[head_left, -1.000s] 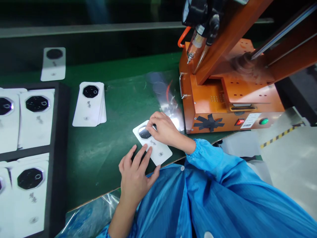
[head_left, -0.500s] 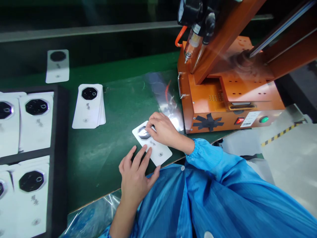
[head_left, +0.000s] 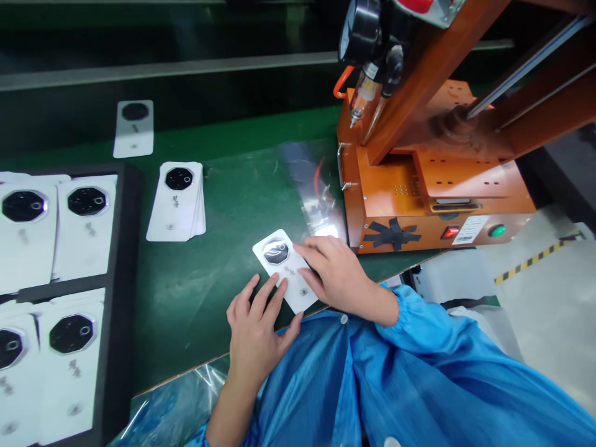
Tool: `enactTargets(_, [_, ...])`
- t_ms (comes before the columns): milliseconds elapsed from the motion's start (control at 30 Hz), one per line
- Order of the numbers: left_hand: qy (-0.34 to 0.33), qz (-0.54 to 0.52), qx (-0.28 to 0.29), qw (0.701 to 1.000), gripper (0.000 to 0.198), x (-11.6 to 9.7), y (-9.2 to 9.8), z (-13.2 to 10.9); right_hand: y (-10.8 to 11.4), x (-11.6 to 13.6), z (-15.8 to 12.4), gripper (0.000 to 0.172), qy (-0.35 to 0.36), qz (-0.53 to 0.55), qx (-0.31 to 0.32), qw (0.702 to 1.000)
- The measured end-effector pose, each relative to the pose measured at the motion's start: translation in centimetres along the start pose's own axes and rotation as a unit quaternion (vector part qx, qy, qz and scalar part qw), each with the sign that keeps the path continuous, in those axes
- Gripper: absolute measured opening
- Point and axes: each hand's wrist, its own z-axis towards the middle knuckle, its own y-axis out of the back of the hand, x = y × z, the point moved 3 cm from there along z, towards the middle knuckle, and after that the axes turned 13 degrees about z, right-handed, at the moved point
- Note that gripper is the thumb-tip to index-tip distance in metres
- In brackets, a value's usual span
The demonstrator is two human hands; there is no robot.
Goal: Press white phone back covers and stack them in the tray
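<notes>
On the green table before me lies a white phone back cover (head_left: 298,287), turned at a slant, with a black octagonal camera area near its upper end. My left hand (head_left: 261,323) has its fingers spread, the tips resting at the cover's lower left edge. At the right edge is my right hand (head_left: 339,273), thumb and forefinger apart, their tips at or just over the cover. Further left stands a small stack of like covers (head_left: 170,208), and behind it a single cover (head_left: 134,138).
A black divided tray (head_left: 121,279) filled with white covers stands at the left. To the right rises an orange press machine (head_left: 356,211) with a gauge, a lit red switch and a green button. Clear plastic film (head_left: 321,211) lies beside it.
My right hand has moved right and down from the camera area to the cover's right edge, uncovering the black octagon. My left hand keeps its place. The view has shifted slightly.
</notes>
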Motion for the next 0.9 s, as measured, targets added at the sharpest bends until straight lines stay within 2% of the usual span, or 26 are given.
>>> enactTargets(100, [-0.002, -0.016, 0.011, 1.0, 0.065, 0.3, 0.1, -0.1, -0.7, 0.2, -3.9, 0.056, 0.046, 0.01, 0.096, 0.994])
enactTargets(167, [-0.005, -0.043, 0.022, 0.999, 0.064, 0.7, 0.3, -0.3, -1.8, -0.1, -5.9, 0.066, 0.065, -0.003, 0.126, 0.99])
enactTargets(200, [-0.001, -0.062, 0.028, 0.998, 0.061, 1.0, 0.4, -0.3, -2.3, -0.3, -6.6, 0.064, 0.073, -0.015, 0.125, 0.989])
enactTargets(267, [0.024, -0.112, 0.034, 0.993, 0.053, 1.6, 0.6, -0.3, -3.1, -0.6, -7.4, 0.05, 0.085, -0.045, 0.099, 0.99])
enactTargets(333, [0.065, -0.163, 0.031, 0.984, 0.043, 2.2, 0.8, 0.0, -3.1, -0.5, -7.7, 0.037, 0.106, -0.066, 0.066, 0.99])
enactTargets(400, [0.107, -0.206, 0.019, 0.973, 0.033, 2.5, 1.4, 1.0, -2.1, 0.1, -8.1, 0.031, 0.138, -0.075, 0.041, 0.987])
enactTargets(500, [0.148, -0.272, 0.02, 0.951, 0.027, 1.8, 2.7, 3.9, 1.1, 1.1, -9.4, 0.026, 0.175, -0.059, -0.017, 0.983])
enactTargets(600, [0.13, -0.319, 0.061, 0.937, 0.032, -0.5, 4.2, 8.3, 5.6, 1.7, -11.7, 0.027, 0.184, -0.02, -0.12, 0.975])
enactTargets(700, [0.038, -0.349, 0.098, 0.931, 0.039, -4.4, 5.2, 13.5, 9.9, 1.9, -14.8, 0.026, 0.15, -0.012, -0.224, 0.963])
enactTargets(800, [-0.03, -0.391, 0.139, 0.909, 0.045, -8.7, 4.8, 18.0, 12.8, 1.8, -17.8, 0.03, 0.088, -0.07, -0.31, 0.944])
enactTargets(900, [-0.067, -0.436, 0.174, 0.88, 0.049, -12.1, 3.6, 20.9, 14.2, 1.4, -20.2, 0.036, 0.04, -0.145, -0.382, 0.912])
